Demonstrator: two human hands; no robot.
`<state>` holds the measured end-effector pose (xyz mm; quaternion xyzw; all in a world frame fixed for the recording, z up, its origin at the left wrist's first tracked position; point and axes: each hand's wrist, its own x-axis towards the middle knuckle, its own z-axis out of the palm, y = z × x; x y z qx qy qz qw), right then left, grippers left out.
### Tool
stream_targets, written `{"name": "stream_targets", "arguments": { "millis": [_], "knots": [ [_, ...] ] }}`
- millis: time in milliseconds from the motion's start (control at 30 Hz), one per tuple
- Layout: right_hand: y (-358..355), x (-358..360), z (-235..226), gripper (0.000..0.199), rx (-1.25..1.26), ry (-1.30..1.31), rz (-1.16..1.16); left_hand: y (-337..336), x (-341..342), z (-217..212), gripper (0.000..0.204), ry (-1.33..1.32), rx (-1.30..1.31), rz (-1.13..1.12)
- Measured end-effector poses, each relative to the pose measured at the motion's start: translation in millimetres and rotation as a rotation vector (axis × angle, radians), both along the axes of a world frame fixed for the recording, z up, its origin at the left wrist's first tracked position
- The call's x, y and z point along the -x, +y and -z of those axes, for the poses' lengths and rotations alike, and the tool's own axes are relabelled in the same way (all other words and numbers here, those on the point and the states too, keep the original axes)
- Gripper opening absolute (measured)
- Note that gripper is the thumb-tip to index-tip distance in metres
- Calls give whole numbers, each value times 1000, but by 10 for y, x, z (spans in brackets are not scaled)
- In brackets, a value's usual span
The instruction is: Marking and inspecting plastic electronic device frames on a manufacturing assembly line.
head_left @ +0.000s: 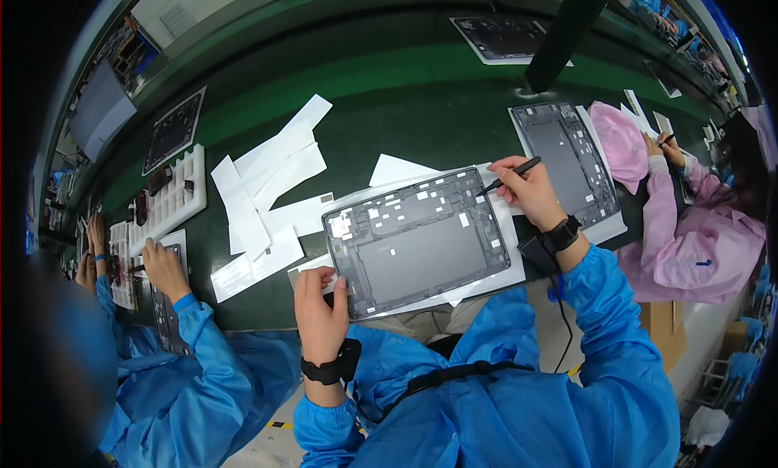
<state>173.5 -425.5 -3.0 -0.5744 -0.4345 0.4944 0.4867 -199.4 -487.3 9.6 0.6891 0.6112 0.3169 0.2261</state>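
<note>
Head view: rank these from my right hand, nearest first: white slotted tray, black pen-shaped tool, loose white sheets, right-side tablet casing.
From the right hand:
1. Black pen-shaped tool: held in it.
2. Right-side tablet casing: just right.
3. Loose white sheets: left.
4. White slotted tray: farther left.

– First entry?
– Tablet housing (pixel 417 253), grey, one; left hand (pixel 321 316) at its near-left corner.
– Next?
– Black pen-shaped tool (pixel 527 166), one; in right hand (pixel 531 194), tip near the far-right corner.
– Surroundings?
– White sheets (pixel 243 210), loose, left; second housing (pixel 565 166), right; white compartmented tray (pixel 199 176), farther left.
</note>
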Motion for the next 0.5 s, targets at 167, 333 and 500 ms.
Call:
{"name": "stream_targets", "arguments": {
  "millis": [167, 333, 500],
  "knots": [
    [4, 99, -90, 17, -29, 20, 40, 1, 10, -1, 14, -8, 23, -11],
    [91, 84, -86, 15, -116, -111, 78, -10, 42, 32, 14, -19, 11, -6],
    [104, 79, -105, 14, -153, -184, 49, -11, 69, 34, 13, -14, 22, -4]
  ]
}}
